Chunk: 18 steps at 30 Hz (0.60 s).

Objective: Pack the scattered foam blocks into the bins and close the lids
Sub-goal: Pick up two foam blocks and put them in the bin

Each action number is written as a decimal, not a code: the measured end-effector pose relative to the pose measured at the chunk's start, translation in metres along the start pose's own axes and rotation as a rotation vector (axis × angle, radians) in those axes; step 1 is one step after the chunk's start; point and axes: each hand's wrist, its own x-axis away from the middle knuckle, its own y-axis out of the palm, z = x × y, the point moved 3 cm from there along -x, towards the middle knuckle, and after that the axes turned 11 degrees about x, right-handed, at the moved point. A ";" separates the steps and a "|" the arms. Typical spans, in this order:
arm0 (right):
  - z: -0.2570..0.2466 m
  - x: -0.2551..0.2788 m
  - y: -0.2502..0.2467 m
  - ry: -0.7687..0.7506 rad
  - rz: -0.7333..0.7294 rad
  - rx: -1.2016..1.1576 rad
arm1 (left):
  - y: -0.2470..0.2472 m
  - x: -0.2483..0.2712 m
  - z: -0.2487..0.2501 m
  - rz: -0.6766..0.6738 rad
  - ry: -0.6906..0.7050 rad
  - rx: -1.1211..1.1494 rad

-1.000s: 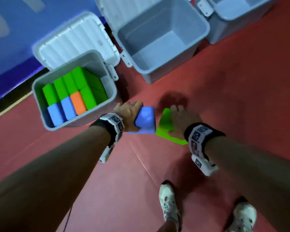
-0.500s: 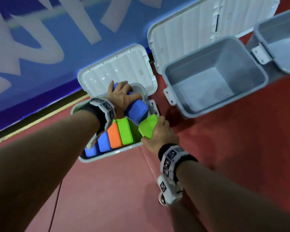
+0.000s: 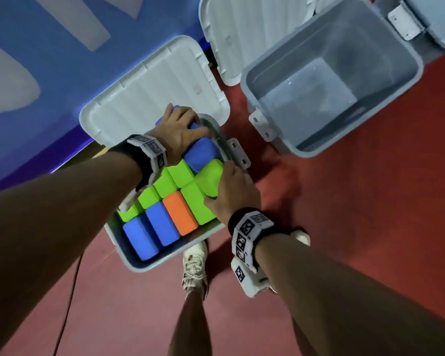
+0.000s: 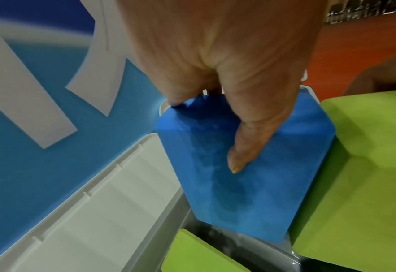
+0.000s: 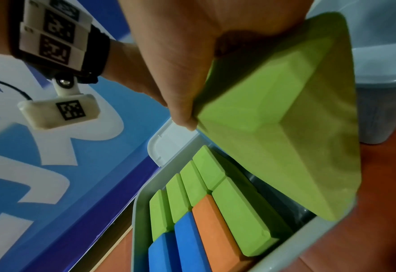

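Observation:
A grey bin (image 3: pixel 129 255) stands on the red floor, packed with upright green, blue and orange foam blocks (image 3: pixel 180 213) (image 5: pixel 215 220). Its white lid (image 3: pixel 149 91) lies open behind it. My left hand (image 3: pixel 180 129) (image 4: pixel 227 73) grips a blue block (image 3: pixel 201 152) (image 4: pixel 250 174) and holds it tilted into the bin's far right corner. My right hand (image 3: pixel 231 194) (image 5: pixel 180 64) grips a green block (image 3: pixel 208 176) (image 5: pixel 285 119), tilted over the bin's right side, just in front of the blue one.
An empty grey bin (image 3: pixel 409 80) with its lid (image 3: pixel 231 34) open stands to the right. A third bin (image 3: pixel 442 27) shows at the top right corner. A blue wall panel (image 3: pixel 49 60) runs behind the bins. My shoe (image 3: pixel 194 265) stands in front of the packed bin.
Both hands carried their blocks from above the floor to the packed bin. Since half a second ago the blue and green blocks have sunk lower into its right side.

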 end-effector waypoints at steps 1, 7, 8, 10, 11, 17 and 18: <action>-0.008 -0.002 0.000 0.020 0.004 0.001 | -0.002 -0.001 -0.009 -0.009 0.028 0.006; -0.042 -0.008 0.013 0.086 -0.016 -0.014 | -0.004 -0.010 -0.044 -0.158 0.141 -0.015; -0.043 -0.010 0.018 0.112 -0.012 -0.029 | -0.001 -0.013 -0.045 -0.155 0.165 -0.016; -0.045 -0.017 0.032 0.160 -0.016 -0.060 | 0.011 -0.017 -0.049 -0.173 0.190 -0.043; -0.046 -0.022 0.040 0.176 -0.023 -0.065 | 0.018 -0.020 -0.052 -0.174 0.189 -0.068; -0.044 -0.032 0.088 0.220 -0.078 -0.062 | 0.071 -0.026 -0.056 -0.228 0.196 -0.161; -0.045 -0.035 0.096 0.221 -0.073 -0.057 | 0.079 -0.027 -0.060 -0.222 0.195 -0.162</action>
